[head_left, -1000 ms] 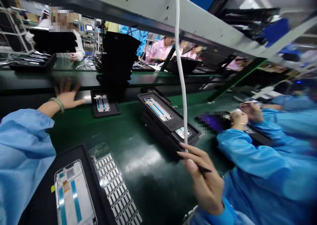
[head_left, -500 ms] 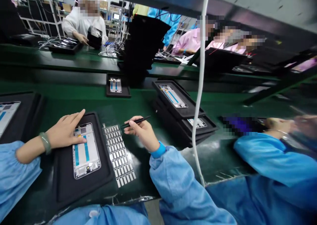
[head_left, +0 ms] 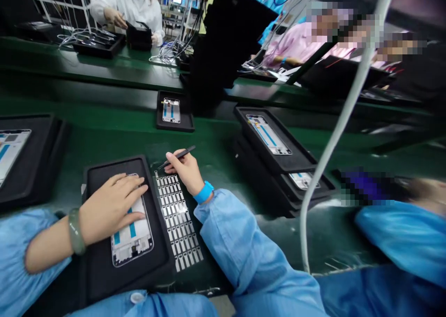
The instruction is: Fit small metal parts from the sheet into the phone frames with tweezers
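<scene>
My left hand [head_left: 113, 208] lies with its fingers stretched out over the upper part of a silvery phone frame [head_left: 141, 231] with blue strips. That frame rests in a black tray [head_left: 153, 271], and the hand hides its upper half. My right hand [head_left: 188, 173] grips dark tweezers [head_left: 186, 152], whose tips point down and left near the top left corner of a sheet of small silvery stickers [head_left: 180, 221]. The sheet lies along the tray's right side. Whether the tips touch a sticker, I cannot tell.
Stacked black trays [head_left: 272, 177] with phone frames stand to the right, behind a hanging white cable [head_left: 334, 135]. More trays lie at the left [head_left: 38, 168] and back [head_left: 174, 124]. A co-worker's blue sleeve [head_left: 400, 233] is at the right; other people sit across the bench.
My right hand has brought the tweezers left, to the sheet's top corner. My left hand has shifted right and now covers more of the phone frame. The camera view has tilted and shifted.
</scene>
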The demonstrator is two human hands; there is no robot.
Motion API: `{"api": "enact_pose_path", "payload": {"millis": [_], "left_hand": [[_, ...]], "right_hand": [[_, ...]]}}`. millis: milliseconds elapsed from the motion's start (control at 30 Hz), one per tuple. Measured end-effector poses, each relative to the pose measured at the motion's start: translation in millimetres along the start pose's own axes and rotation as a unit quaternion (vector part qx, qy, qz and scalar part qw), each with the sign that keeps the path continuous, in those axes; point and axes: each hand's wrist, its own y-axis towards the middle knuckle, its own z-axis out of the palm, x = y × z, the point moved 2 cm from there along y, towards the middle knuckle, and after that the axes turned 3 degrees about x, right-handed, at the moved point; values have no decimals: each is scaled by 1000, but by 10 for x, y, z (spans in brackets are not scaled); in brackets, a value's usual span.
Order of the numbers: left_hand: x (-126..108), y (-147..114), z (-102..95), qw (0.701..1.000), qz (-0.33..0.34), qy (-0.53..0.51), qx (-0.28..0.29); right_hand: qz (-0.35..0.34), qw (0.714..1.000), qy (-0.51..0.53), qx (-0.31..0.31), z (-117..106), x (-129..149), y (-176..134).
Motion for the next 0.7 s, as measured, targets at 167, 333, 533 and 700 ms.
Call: {"api": "enact_pose_path", "payload": {"millis": [167,333,533,700], "left_hand": [[212,-286,-169,994,-105,2,-42],[222,-434,-87,996,-60,6,-58],[61,-389,66,997,-47,31,-54],[63,-410,71,996,-49,26,-64]], "right_hand": [[-48,996,28,72,202,170,-48],[-80,982,-9,169,697,152,13],[-123,965,-126,193,883,-19,82],[-152,950,-167,215,828,-11,33]]}}
